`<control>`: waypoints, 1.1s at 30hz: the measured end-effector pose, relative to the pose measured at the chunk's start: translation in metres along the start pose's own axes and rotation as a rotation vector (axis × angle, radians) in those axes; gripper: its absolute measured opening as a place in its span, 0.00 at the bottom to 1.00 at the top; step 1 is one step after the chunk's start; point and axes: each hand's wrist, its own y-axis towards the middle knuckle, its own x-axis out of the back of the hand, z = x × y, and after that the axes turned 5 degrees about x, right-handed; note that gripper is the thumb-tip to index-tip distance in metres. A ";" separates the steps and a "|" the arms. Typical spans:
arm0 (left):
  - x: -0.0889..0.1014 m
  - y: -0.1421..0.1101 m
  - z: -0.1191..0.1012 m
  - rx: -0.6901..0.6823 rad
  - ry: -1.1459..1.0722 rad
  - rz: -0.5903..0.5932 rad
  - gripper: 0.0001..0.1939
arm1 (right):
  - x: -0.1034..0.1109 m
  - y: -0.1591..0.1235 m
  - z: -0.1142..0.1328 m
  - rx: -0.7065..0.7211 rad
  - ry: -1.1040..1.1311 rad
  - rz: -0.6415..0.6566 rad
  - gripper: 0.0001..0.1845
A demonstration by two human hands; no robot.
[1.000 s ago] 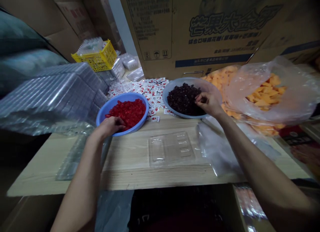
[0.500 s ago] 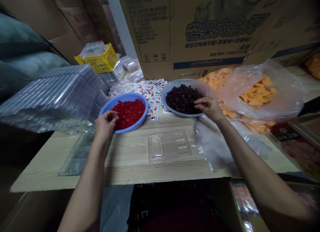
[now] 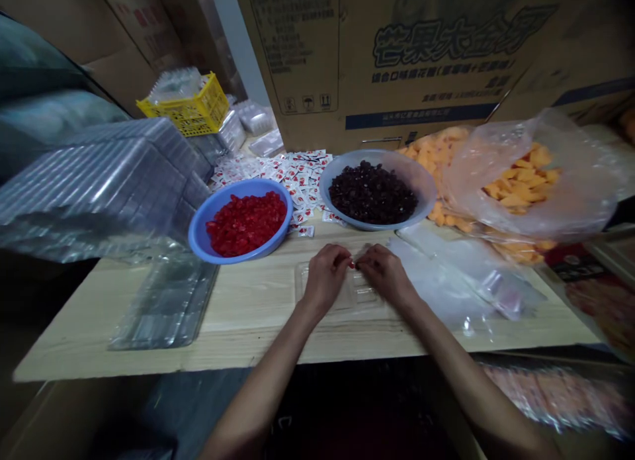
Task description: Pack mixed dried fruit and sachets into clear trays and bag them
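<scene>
Over the clear plastic tray (image 3: 342, 304) my two hands meet, fingertips almost touching. My left hand (image 3: 325, 278) pinches a small red candy piece (image 3: 352, 264). The fingers of my right hand (image 3: 389, 275) are pinched too, on what looks like a dark candy piece, mostly hidden and blurred. Behind my left hand, a blue bowl (image 3: 196, 238) holds glossy red candy pieces (image 3: 248, 222). Beyond my right hand stands a translucent bowl (image 3: 421, 182) of dark, nearly black candy pieces (image 3: 372, 192). The hands cover the tray's back part.
Small printed packets (image 3: 302, 175) lie spread behind the bowls. Clear trays (image 3: 124, 175) are stacked at left, near a yellow basket (image 3: 213, 106). Plastic bags (image 3: 446, 275) lie at right, below an open bag of orange pieces (image 3: 526, 182). A large carton (image 3: 307, 63) stands behind.
Both hands have left the bowls and come together over the clear tray, the left moving right with a red piece, the right moving left and nearer. The view has shifted slightly.
</scene>
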 end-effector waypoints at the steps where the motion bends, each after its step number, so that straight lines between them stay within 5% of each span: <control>1: -0.005 0.003 0.002 -0.026 0.059 0.038 0.06 | 0.002 -0.002 -0.002 0.007 0.018 -0.008 0.07; 6: 0.005 0.004 -0.005 -0.168 0.215 0.033 0.06 | 0.008 -0.020 -0.002 0.069 -0.005 -0.082 0.13; 9: 0.049 0.004 -0.013 -0.190 0.219 -0.173 0.09 | 0.004 -0.034 0.000 0.131 -0.100 0.003 0.20; 12: 0.113 0.017 -0.005 -0.074 0.349 -0.413 0.11 | -0.004 -0.048 0.005 0.180 -0.151 0.079 0.28; 14: 0.154 0.033 0.012 0.120 0.539 -0.341 0.14 | -0.011 -0.055 0.007 0.200 -0.151 0.080 0.28; 17: 0.190 0.059 0.041 0.398 0.730 0.024 0.17 | -0.019 -0.061 0.009 0.217 -0.123 0.064 0.26; 20: 0.194 0.080 0.058 0.449 0.736 0.178 0.12 | -0.016 -0.062 0.016 0.207 -0.093 0.048 0.27; 26: 0.190 0.083 0.062 0.411 0.709 0.208 0.06 | 0.031 -0.054 0.038 0.131 -0.023 -0.068 0.19; 31: 0.191 0.076 0.072 0.340 0.723 0.045 0.10 | 0.084 0.007 0.016 0.101 -0.180 -0.278 0.11; 33: 0.191 0.075 0.077 0.307 0.699 -0.056 0.09 | 0.093 0.047 -0.005 0.079 -0.326 -0.253 0.09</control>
